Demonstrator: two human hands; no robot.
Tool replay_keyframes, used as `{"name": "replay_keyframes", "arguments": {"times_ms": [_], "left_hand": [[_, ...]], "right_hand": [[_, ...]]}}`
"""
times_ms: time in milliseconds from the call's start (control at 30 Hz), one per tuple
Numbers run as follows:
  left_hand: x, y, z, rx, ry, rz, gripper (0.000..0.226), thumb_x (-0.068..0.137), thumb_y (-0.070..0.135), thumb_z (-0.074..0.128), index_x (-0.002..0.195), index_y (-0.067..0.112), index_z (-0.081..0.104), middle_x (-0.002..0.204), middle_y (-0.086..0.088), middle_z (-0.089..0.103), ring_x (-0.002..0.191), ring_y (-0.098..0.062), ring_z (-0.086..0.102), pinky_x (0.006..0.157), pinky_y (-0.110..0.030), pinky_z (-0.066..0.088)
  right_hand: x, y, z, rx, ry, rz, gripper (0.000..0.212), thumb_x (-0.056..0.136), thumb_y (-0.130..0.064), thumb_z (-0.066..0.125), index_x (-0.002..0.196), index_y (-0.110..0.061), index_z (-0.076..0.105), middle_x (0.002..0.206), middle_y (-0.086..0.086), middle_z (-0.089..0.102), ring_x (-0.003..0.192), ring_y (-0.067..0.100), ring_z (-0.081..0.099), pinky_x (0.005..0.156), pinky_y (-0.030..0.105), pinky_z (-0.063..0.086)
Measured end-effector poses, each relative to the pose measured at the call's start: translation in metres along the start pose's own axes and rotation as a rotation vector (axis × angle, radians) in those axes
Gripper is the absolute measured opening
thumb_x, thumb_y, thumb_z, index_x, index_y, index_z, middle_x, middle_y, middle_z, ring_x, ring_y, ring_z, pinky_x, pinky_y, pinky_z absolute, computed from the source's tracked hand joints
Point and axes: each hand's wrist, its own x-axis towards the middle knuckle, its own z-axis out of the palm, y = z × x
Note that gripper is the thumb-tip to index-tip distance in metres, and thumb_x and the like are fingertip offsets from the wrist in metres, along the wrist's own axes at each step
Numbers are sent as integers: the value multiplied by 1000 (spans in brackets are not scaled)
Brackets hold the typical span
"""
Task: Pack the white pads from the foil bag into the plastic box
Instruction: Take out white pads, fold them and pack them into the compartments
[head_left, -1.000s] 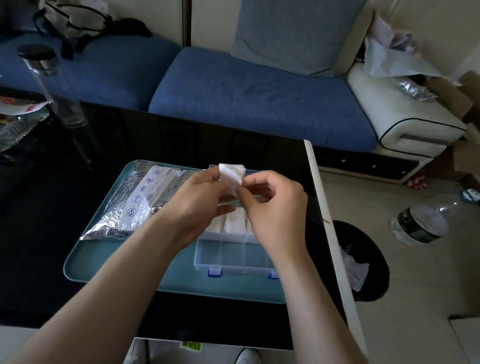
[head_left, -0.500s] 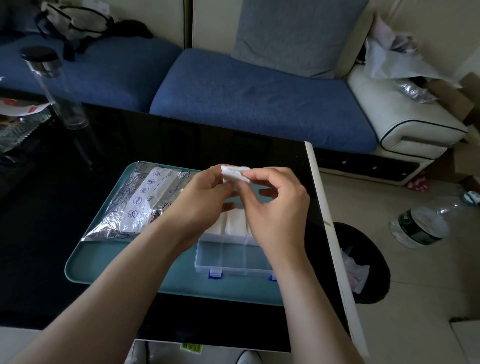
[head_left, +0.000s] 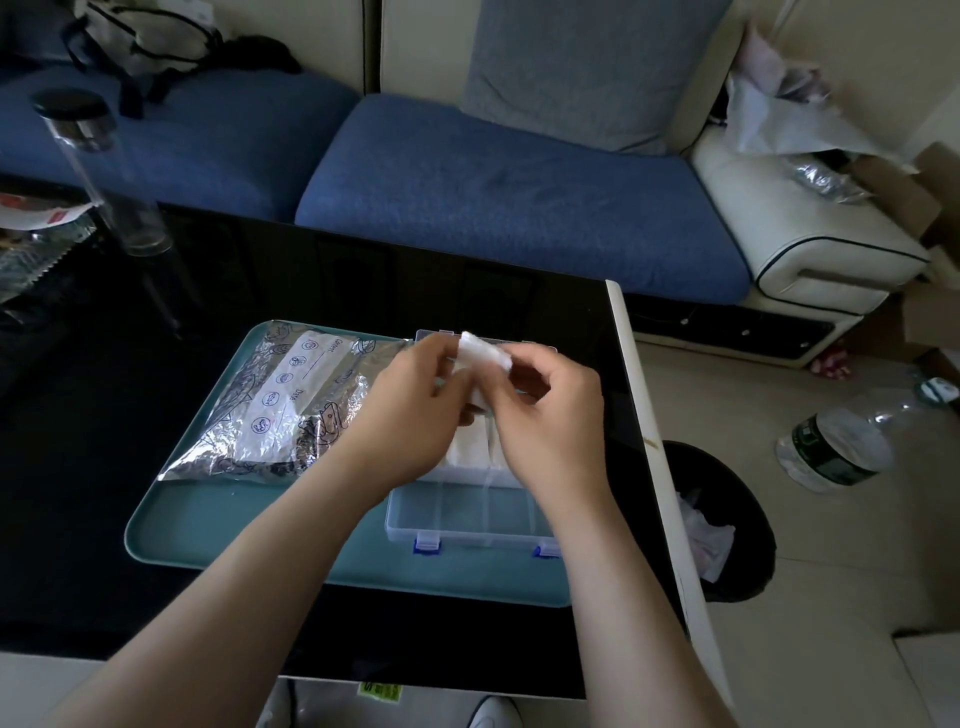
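I am working both hands above the far end of the clear rectangular plastic box (head_left: 467, 514) with blue latches, which is lying open on the flat teal tray (head_left: 234, 514) on the glossy black table (head_left: 104, 415). Between them I am holding one small soft white pad (head_left: 483, 353) in the air. My left hand (head_left: 415, 410) is pinching its left side with curled fingers, and my right hand (head_left: 545, 415) is pinching its right end between thumb and forefinger. The pad is blurring in the picture, so I cannot tell whether it is folded or flat.

The crinkled silver foil bag (head_left: 280, 405) with a white printed label is lying on the tray just beside the box, to the left, with my left wrist crossing over its near corner. The stacked pads (head_left: 470, 444) are sitting in the box's far compartments, partly hidden under my hands. The near compartments are showing only teal through their floor.

I am judging this as the squaring-up step before placing. To do it well, I am planning to flatten the pad with a light pull from both ends, not a hard one, since it looks soft enough to stretch or tear. Then I am aiming to lower it edge-first into a compartment with room, aligned with the dividers, and to press it level with straight fingers so that it is not catching the lid later. I am also minding my left forearm, since dragging it could shift the bag.
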Motion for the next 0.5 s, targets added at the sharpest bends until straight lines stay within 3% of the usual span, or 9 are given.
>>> {"name": "replay_keyframes", "arguments": {"times_ms": [100,167,267,433,500], "left_hand": [[1,-7,2,110,92,-44,22,103,11,57,123,19,62,100,0,72,83,-17,76,81,-45,64],[0,-13,1,336,89,7,27,98,5,56,119,19,66,106,2,71,87,-16,70,83,-34,58],[-7,-15,4,552,-2,80,35,92,-2,55,118,15,71,116,-2,70,100,-20,64,86,-26,49],[-11,-19,18,722,-195,196,41,97,-1,56,131,19,65,134,-1,60,124,-22,56,99,-33,48],[-12,-21,24,809,-258,233,51,97,-2,55,139,24,59,142,3,53,130,-23,48,100,-30,42]], "right_hand": [[3,7,-8,-27,40,85,15,101,-17,67,114,-19,75,99,-8,76,89,2,71,70,13,52],[5,17,-17,-69,95,158,17,103,-18,61,116,-22,72,101,-6,75,89,5,70,69,14,50],[6,33,-31,-195,166,269,23,105,-16,54,120,-21,70,105,-1,73,96,18,69,73,25,51],[-2,53,-44,-394,150,382,25,104,-9,55,124,-13,71,114,6,72,104,24,68,67,20,44],[-5,57,-45,-434,131,394,22,102,-10,60,121,-12,72,110,5,74,101,23,70,58,9,40]]}}
